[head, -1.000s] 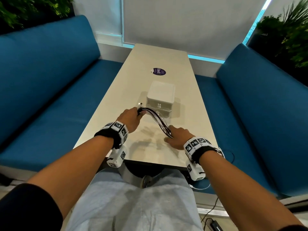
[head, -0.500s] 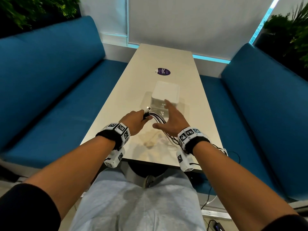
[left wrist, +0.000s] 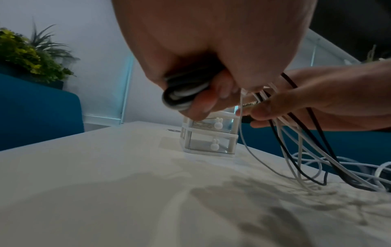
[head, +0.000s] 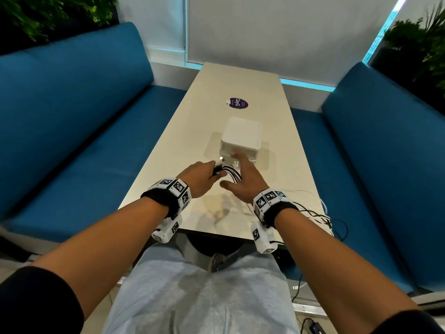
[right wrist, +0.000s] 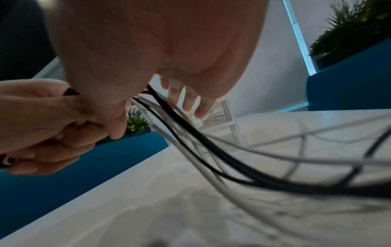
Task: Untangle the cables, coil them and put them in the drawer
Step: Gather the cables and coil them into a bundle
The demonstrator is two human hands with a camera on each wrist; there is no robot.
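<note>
On the pale table (head: 168,150) my left hand (head: 201,177) grips a folded bundle of black and white cables (head: 220,168), seen in the left wrist view as a tight loop (left wrist: 184,95) in my fist. Loose strands (left wrist: 296,158) hang from it and trail right over the table to a tangle (head: 313,214) at its right edge. A small white drawer unit (head: 240,138) with clear drawers stands just beyond. My right hand (head: 243,175) is open above the strands; its straight fingers (right wrist: 190,103) reach the upper drawer's white rabbit knob (right wrist: 197,123). Both drawers look closed (left wrist: 209,137).
Blue bench seats (head: 84,145) run along both sides of the table. A purple round sticker (head: 237,103) lies beyond the drawer unit. Plants (head: 419,44) stand behind the benches. More cables and a device (head: 313,327) lie on the floor at the right.
My right hand let go of the strands near the table's front edge and moved forward to the drawer unit's front. The left hand kept its grip and shifted slightly forward.
</note>
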